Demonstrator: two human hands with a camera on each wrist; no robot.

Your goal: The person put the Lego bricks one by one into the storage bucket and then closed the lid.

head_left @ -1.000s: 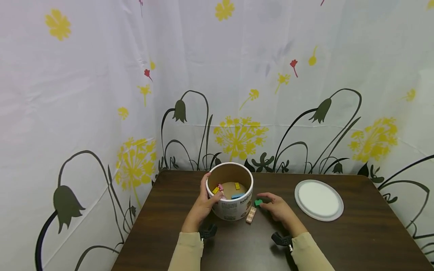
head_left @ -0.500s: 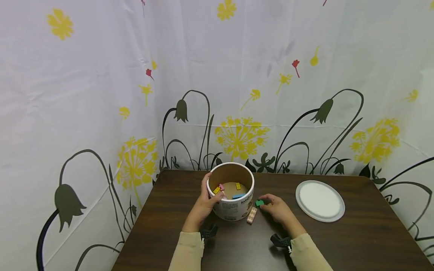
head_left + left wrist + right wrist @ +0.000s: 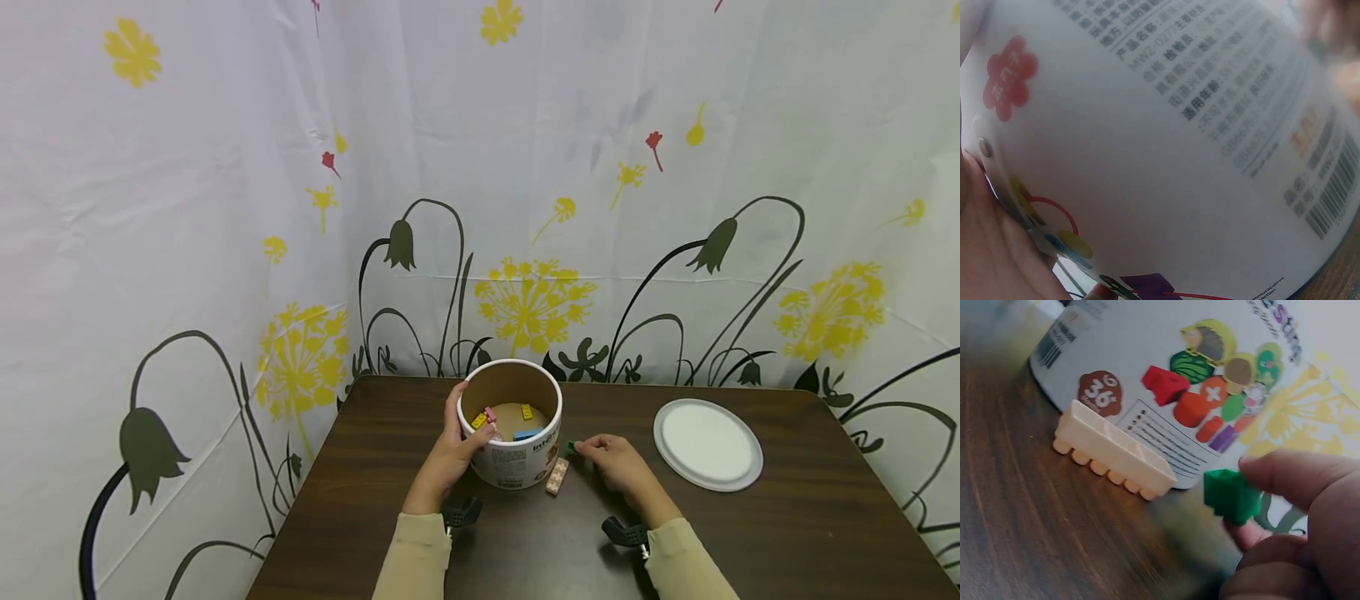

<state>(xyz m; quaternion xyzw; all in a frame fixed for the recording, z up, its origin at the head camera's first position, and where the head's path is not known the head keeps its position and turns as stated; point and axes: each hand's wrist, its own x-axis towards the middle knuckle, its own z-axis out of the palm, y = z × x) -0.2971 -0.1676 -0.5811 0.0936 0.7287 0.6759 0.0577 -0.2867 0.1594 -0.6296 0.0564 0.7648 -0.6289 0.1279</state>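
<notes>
A white round tub [image 3: 510, 463] with printed sides stands on the table, its top uncovered. My left hand [image 3: 450, 450] grips its left side, thumb over the near rim; the fingers behind it are mostly hidden. Several toy bricks lie inside, among them a blue brick [image 3: 527, 434] and a yellow brick [image 3: 527, 412]. To the right of the tub, my right hand [image 3: 617, 463] pinches a small green toy brick [image 3: 1231, 495] between thumb and fingers. A longer peach toy brick [image 3: 1113, 450] lies studs-down on the table against the tub's base.
A round white lid [image 3: 708, 443] lies on the dark wooden table [image 3: 817, 500] to the right. Behind the table's far edge hangs a flower-print curtain [image 3: 480, 167]. Both wrists carry black camera mounts.
Over the last half second my right thumb and fingers have closed on the green toy brick, which earlier lay between them. The left hand and tub keep their place.
</notes>
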